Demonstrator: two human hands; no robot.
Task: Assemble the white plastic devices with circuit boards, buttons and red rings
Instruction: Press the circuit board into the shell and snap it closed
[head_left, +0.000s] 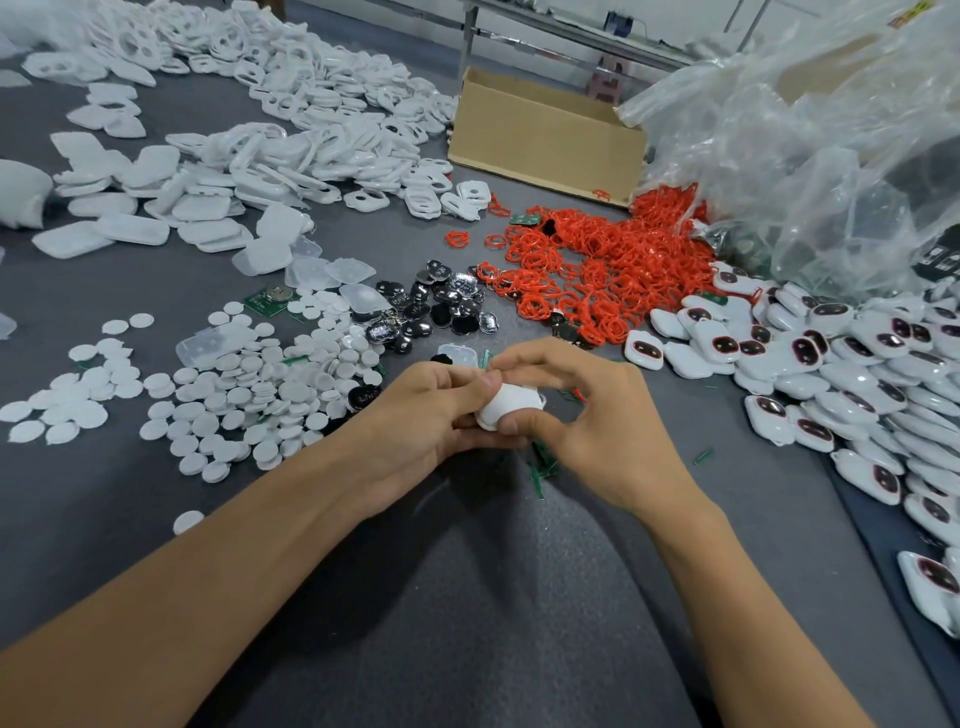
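Both hands meet over the grey felt-covered table, curled round one small rounded white plastic device shell. The left hand cradles it from below; the right hand pinches it from above (its face is hidden). A heap of thin red plastic rings lies beyond, with white round button discs to the left.

A grey felt tabletop runs back to a metal-framed bench before a pale wall.
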